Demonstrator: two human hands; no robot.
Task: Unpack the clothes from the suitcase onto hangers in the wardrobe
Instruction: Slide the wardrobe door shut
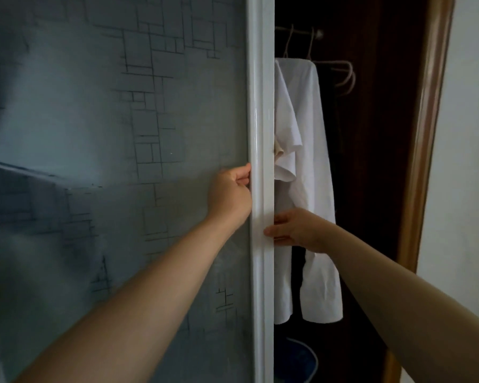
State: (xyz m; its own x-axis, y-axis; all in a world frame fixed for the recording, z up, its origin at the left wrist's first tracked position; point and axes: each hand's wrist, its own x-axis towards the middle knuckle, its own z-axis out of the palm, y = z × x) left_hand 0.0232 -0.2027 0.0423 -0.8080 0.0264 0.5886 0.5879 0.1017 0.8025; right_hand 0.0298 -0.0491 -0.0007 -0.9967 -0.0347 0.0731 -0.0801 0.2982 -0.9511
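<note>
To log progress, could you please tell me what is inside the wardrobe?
White clothes hang from the rail, with empty hangers beside them and something blue at the bottom. The door covers everything further left.

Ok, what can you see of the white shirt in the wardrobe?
The white shirt is thin, creased cloth. It hangs upright from a pale hanger in the dark wardrobe, right of the door, whose edge hides its left side. A short sleeve shows near the door; a long sleeve drops lowest, cuff down, so it may be two garments. The right hand, holding the door edge, overlaps it.
</note>
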